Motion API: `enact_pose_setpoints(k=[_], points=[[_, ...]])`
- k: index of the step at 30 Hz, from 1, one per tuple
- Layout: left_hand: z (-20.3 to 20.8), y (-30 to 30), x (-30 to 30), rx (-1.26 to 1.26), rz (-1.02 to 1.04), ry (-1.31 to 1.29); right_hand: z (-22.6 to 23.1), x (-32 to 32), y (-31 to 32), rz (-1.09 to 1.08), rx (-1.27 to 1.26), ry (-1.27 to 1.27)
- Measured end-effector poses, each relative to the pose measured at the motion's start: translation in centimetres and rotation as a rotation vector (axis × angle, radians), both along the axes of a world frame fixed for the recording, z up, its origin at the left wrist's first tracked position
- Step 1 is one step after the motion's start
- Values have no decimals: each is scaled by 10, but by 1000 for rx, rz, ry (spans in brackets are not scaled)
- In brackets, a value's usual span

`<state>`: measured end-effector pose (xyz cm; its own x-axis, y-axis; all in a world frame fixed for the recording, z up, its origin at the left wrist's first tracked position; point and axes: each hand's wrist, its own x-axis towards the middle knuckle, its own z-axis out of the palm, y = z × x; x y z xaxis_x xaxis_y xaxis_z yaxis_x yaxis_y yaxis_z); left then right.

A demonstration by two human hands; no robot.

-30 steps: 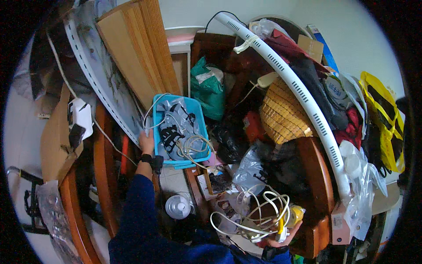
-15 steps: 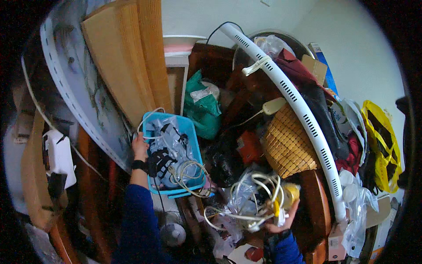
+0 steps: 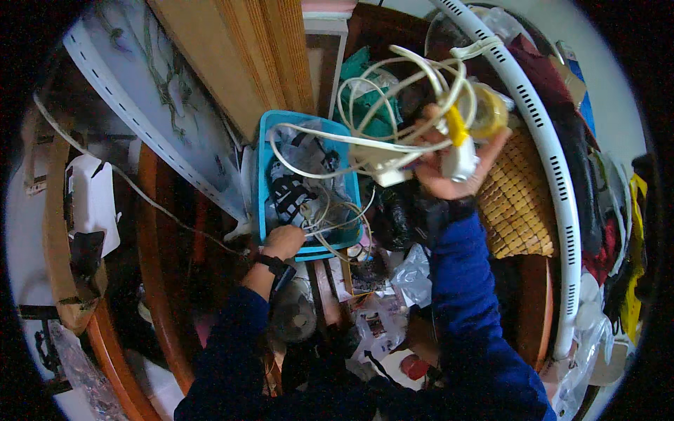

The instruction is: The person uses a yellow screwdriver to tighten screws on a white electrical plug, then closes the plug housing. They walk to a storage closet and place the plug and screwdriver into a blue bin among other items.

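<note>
Raised in front of me, my right hand [image 3: 460, 165] grips a coiled white cable [image 3: 400, 147] with a white plug-like block [image 3: 379, 165] hanging in its loops. A roll of yellowish tape [image 3: 489, 112] is held in the same hand. My left hand [image 3: 284, 243] is at the near edge of a light blue plastic basket [image 3: 264, 182], its fingers closed on a thin pale cable [image 3: 330, 226] that lies in loops over that edge. Inside the basket are clear plastic bags [image 3: 309, 151] and a black-and-white item [image 3: 284, 193] I cannot name.
A long white slotted tube [image 3: 540, 133] curves down the right side, beside a woven bamboo-tile mat [image 3: 519, 203]. Tall wooden boards [image 3: 246, 56] lean behind the basket, with a green bag [image 3: 379, 112] to their right. Clear plastic bags [image 3: 414, 275] clutter the floor nearer me.
My right hand has lifted the white cable and tape up and away from the floor clutter. My left hand has moved from the basket's left side to its near edge. The view has shifted.
</note>
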<state>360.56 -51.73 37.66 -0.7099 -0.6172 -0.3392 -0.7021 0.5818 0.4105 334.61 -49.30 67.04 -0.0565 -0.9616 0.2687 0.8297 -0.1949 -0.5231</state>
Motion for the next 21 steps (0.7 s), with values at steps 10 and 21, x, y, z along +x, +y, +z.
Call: enact_pose_setpoints(k=[10,21], points=[[-4,37,7,125,812,854,-285,26,-46,-62,773,107],[-2,17,-18,-390,535,439,-366,80,-78,-41,702,176]])
